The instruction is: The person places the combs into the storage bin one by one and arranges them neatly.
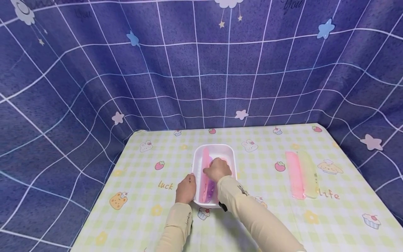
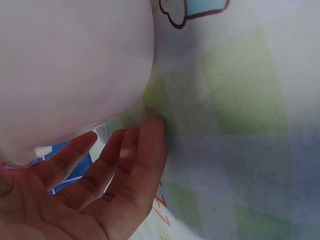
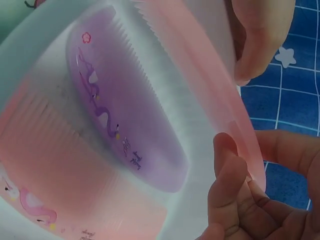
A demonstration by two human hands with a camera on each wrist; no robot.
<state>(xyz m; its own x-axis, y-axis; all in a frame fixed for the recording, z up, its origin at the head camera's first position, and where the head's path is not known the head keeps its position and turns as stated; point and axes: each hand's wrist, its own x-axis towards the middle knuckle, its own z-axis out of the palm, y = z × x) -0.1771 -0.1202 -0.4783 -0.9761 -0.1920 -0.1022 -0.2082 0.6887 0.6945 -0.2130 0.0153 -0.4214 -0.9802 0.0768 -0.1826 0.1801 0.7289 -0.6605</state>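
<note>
A white tray [image 1: 194, 159] with rounded corners holds several combs. My right hand [image 1: 217, 169] reaches into it and pinches a pink comb [image 1: 204, 190] between thumb and fingers. That comb stands on edge along the left wall, its teeth facing the middle in the right wrist view. Beside it lies a purple comb [image 3: 117, 100] with printed flamingos, and a peach-pink comb [image 3: 75, 160] is flat on the other side. My left hand [image 1: 185, 189] holds the tray's left side, thumb at the rim and fingers [image 2: 150, 155] loosely bent along the outer wall.
To the right, a pink comb [image 1: 295, 175] and a pale yellow-green comb [image 1: 308, 175] lie side by side on the checked tablecloth [image 1: 258, 224]. A dark blue curtain [image 1: 214, 87] with grid lines and stars surrounds the table's back and sides.
</note>
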